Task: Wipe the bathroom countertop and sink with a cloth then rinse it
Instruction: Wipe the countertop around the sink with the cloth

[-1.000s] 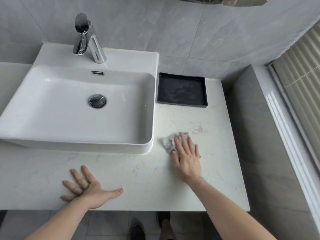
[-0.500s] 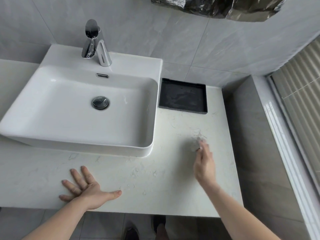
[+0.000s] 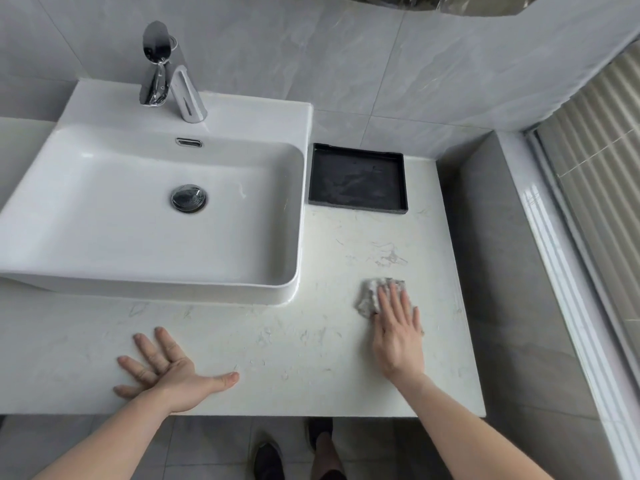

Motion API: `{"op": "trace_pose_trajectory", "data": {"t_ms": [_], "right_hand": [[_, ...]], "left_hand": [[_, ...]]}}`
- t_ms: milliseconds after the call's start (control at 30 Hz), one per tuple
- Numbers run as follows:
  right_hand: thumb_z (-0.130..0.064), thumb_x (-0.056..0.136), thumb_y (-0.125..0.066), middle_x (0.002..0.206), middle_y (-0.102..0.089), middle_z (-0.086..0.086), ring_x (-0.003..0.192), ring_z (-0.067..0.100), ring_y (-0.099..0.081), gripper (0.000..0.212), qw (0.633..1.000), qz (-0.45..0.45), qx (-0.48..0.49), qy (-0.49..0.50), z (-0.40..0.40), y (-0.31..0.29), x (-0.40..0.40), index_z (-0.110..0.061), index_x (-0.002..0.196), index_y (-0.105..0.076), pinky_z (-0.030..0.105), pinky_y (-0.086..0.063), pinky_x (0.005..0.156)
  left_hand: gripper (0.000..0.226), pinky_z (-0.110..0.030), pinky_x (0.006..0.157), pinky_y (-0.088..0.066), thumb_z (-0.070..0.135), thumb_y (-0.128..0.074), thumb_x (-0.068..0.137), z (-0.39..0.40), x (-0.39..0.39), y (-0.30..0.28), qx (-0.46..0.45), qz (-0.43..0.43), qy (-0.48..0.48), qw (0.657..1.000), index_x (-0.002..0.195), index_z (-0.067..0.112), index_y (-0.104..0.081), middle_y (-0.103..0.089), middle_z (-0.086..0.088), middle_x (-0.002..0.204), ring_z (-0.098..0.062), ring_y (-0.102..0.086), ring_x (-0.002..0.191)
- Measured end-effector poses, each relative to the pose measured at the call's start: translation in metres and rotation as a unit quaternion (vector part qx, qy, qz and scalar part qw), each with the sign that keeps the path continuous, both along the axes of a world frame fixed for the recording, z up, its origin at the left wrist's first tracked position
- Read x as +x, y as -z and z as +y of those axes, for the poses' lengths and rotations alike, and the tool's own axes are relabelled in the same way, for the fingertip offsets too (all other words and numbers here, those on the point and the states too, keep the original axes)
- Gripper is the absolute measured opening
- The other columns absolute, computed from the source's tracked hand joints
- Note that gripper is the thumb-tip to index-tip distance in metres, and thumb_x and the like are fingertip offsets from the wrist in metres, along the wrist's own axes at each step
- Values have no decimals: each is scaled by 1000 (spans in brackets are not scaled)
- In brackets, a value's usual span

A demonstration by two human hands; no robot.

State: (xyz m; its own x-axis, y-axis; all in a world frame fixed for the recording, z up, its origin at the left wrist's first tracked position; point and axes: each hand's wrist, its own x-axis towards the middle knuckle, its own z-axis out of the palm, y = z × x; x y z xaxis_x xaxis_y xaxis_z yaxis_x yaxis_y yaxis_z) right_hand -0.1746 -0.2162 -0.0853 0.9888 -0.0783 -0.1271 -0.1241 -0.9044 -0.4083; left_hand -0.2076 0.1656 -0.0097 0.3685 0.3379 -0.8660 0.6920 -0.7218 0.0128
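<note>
My right hand (image 3: 398, 336) lies flat over the near part of the cloth (image 3: 369, 296), so I can see only the cloth's far and sink-side edges. The sink (image 3: 149, 233) runs off the left border, and its front wall hides the worktop (image 3: 304, 344) under it. Beyond the sink, a dark crinkled shiny thing (image 3: 450, 1) is cut by the top border; I can't tell what it is. Below the worktop's near edge, my dark shoes (image 3: 268, 460) show only in part.

White sink (image 3: 104, 237), black tray (image 3: 358, 207), veined countertop (image 3: 311, 358)
</note>
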Motion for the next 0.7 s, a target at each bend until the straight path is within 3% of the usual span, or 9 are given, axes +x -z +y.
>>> {"op": "trace_pose_trajectory", "data": {"t_ms": [167,300,367,467,567,700], "right_hand": [[-15,111,-29,173,-20,-1,161,15,-10,51,986,-2,35,161,-74,-14,5,-19,162,-33,45,-12,131],[-16,112,-26,169,-31,-3,159,13,-19,49,957,-51,139,251,-46,-41,13,-18,161,-35,36,-16,131],[-17,113,-26,168,-32,-3,158,14,-23,48,962,-57,164,211,-13,-43,15,-20,160,-37,40,-18,131],[-21,113,-26,171,-25,-8,160,12,-13,48,983,-13,168,68,40,-33,9,-24,159,-39,45,-10,131],[-32,112,-30,173,-10,-10,161,15,5,49,993,16,95,-65,85,-17,-3,-30,161,-34,46,0,131],[-58,107,-24,174,8,-11,158,14,22,61,993,33,15,-112,94,-8,-13,-38,164,-16,44,13,129]], "left_hand": [[178,-73,114,6,103,-58,25,1,0,-2,-3,1,-3,1000,138,20,52,62,-13,141,-50,44,138],[178,-73,114,6,102,-59,27,1,-1,-4,-8,-1,-6,1000,138,20,52,61,-14,142,-50,44,138],[178,-73,114,6,102,-59,27,0,-1,-4,-7,2,-6,1000,139,19,51,60,-14,143,-50,43,139],[179,-73,114,6,103,-58,24,0,-1,-3,-2,3,-5,1000,141,20,50,60,-13,144,-50,43,139],[180,-72,114,7,103,-59,23,0,-1,0,-3,1,0,1000,141,21,49,59,-12,145,-49,43,140],[181,-73,114,6,104,-57,21,1,-1,2,0,6,5,1000,142,20,48,57,-13,147,-50,41,140]]}}
